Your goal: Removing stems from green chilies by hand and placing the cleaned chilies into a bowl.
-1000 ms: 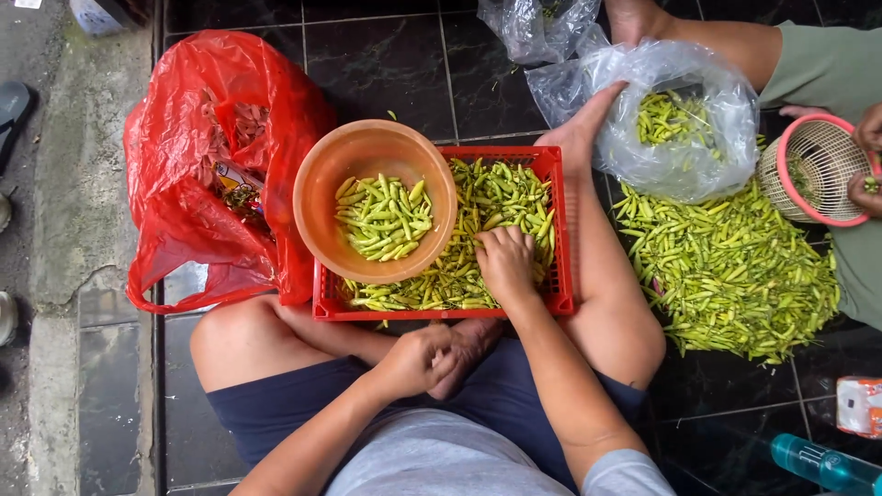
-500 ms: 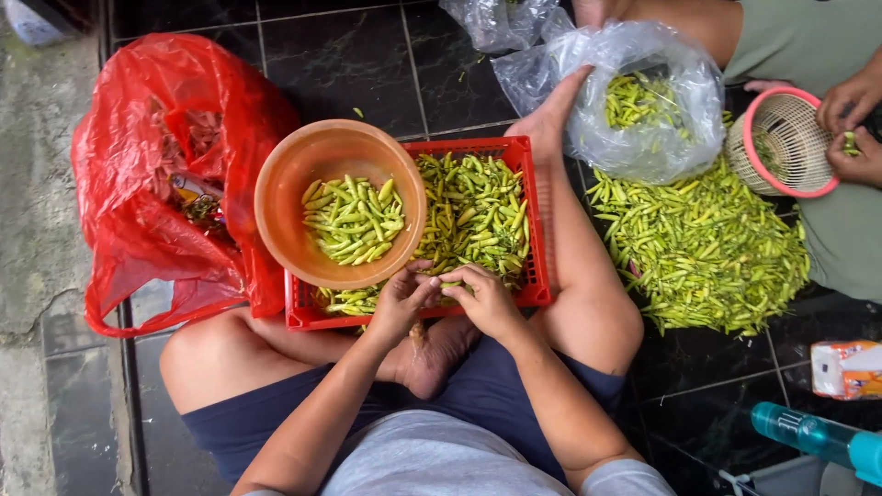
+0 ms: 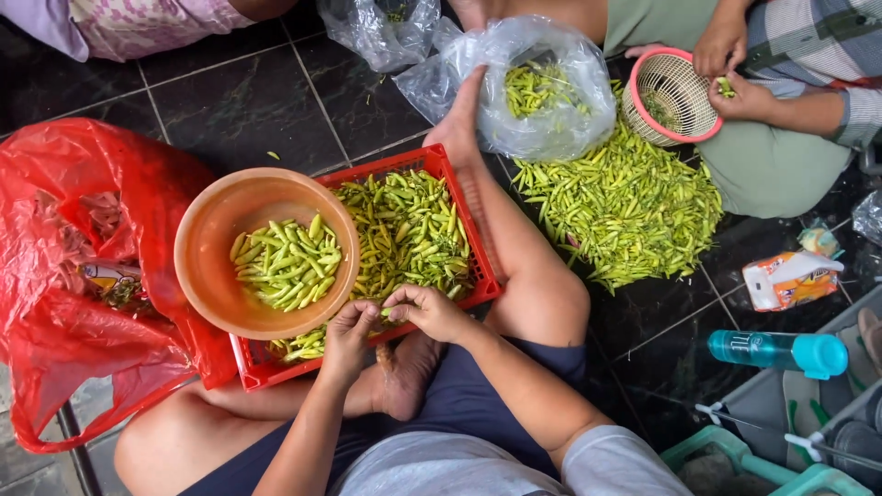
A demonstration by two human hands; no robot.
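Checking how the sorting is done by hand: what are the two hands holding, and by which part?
Both hands, left hand and right hand, pinch one green chili between them; which end each holds cannot be told.

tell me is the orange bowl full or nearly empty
Partly full. The orange bowl holds a shallow heap of green chillies, with bare inner wall showing around them.

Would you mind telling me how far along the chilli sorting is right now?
Done: an orange bowl holds a modest heap of green chillies. In hand: the left hand and right hand meet over one chilli at the red crate's near edge. Left: the crate is full of chillies, and a big pile lies on the floor.
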